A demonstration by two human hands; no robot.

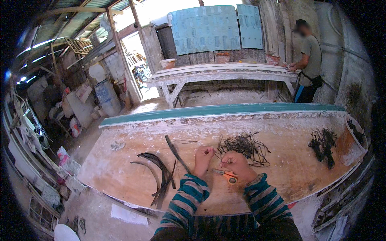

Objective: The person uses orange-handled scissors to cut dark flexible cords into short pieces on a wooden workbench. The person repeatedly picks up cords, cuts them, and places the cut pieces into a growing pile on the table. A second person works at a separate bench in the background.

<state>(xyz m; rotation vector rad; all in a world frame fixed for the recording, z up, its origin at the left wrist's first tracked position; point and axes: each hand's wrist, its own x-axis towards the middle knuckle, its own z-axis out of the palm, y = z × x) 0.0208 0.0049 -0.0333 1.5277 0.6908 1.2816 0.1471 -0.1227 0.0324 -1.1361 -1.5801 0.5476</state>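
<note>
Above the middle of the wooden tabletop (132,176), my left hand (204,159) is closed in a pinch. Facing it, my right hand (238,165) is also pinched. A thin black cord (217,154) runs between the fingertips, its ends too fine to follow. Scissors (230,178) with orange handles lie just below my right hand, blades pointing left. Right behind that hand spreads a loose tangle of black cords (243,146). Left of my left hand are several curved black strips (163,176), with one long straight strip (175,152) reaching toward my wrist.
Bundles of black cord (323,146) lie at the right beside a tipped orange-brown bucket (349,146). A raised green board (225,111) edges the table's far side. Beyond stands a whitened bench (209,70) with pots, where another person (309,60) works. A blue drum (107,97) is at left.
</note>
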